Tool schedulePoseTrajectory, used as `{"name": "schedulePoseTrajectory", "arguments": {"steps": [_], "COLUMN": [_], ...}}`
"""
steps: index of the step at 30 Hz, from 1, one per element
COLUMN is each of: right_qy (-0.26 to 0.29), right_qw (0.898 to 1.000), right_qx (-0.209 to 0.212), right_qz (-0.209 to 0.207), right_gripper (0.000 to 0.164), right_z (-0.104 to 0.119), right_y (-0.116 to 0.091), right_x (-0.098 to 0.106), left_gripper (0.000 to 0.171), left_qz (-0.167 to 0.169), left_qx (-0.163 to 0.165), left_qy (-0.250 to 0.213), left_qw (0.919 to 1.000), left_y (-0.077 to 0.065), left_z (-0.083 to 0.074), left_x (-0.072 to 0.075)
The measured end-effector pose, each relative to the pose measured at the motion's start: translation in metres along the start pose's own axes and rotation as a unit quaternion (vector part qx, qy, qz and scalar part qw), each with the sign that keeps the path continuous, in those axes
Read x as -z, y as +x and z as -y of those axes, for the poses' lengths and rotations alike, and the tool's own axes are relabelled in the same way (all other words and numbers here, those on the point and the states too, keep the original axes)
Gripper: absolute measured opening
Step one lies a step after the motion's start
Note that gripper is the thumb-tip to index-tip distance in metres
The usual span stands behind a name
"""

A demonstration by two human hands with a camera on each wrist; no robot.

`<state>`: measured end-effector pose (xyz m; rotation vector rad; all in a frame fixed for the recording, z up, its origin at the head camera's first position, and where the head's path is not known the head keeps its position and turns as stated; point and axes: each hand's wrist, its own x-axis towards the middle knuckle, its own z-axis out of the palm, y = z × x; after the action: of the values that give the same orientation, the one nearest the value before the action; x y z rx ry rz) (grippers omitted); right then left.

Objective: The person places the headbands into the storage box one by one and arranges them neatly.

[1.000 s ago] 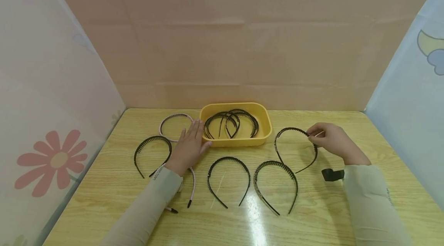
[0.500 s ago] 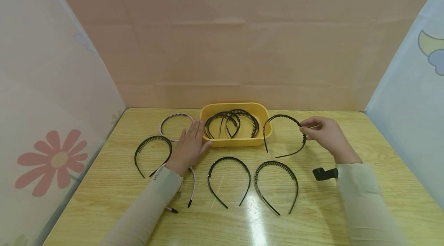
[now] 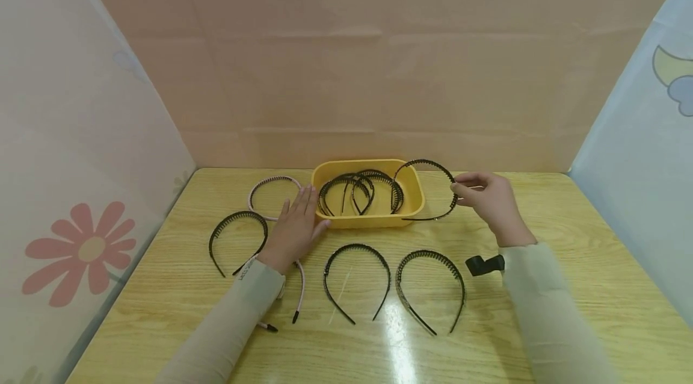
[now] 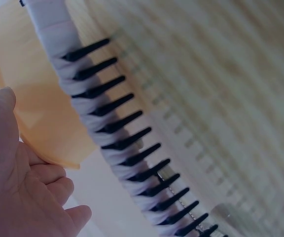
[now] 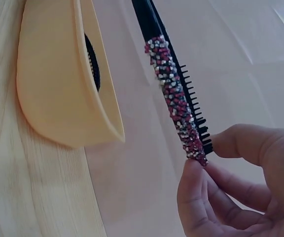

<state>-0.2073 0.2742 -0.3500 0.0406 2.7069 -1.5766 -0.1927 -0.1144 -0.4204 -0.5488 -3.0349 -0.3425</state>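
Note:
My right hand [image 3: 489,200] pinches a black toothed headband [image 3: 425,161] by its curve, thumb against fingertips. The right wrist view shows red and white beads along this headband [image 5: 174,94]. It hangs tilted over the right end of a yellow plastic box [image 3: 373,223], its open end toward the left. Several black headbands [image 3: 373,173] lie overlapping inside the box. My left hand [image 3: 295,227] rests with straight fingers against the box's left end. Close to the left wrist camera, a pale pink headband with black teeth [image 4: 102,133] crosses the view.
On the wooden table [image 3: 487,342], a black headband [image 3: 357,246] and a beaded one [image 3: 430,253] lie in front of the box. Left stand another black one [image 3: 240,213] and a pink one [image 3: 276,178]. A second pink headband [image 3: 302,288] is partly under the left forearm.
My right hand has lifted the beaded headband from the table's right side and carried it left and up to the box's right end. The left hand stays put.

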Motion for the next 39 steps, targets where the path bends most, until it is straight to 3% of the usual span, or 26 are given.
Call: {"name": "schedulePoseTrajectory", "arguments": {"steps": [18, 39], "right_qy": [0.099, 0.083], "right_qw": [0.994, 0.996], "right_qx": [0.017, 0.017], "right_qz": [-0.031, -0.025], "right_gripper": [0.037, 0.031], "right_z": [0.018, 0.033], "right_y": [0.031, 0.045], "right_x": [-0.058, -0.116], "left_gripper": [0.08, 0.08], "left_qz": [0.003, -0.001], "left_qx": [0.006, 0.003], "left_qy": [-0.003, -0.001], "left_qw": [1.0, 1.0], "left_y": [0.0, -0.002], "left_z": [0.0, -0.003], "left_x": [0.0, 0.001]}}
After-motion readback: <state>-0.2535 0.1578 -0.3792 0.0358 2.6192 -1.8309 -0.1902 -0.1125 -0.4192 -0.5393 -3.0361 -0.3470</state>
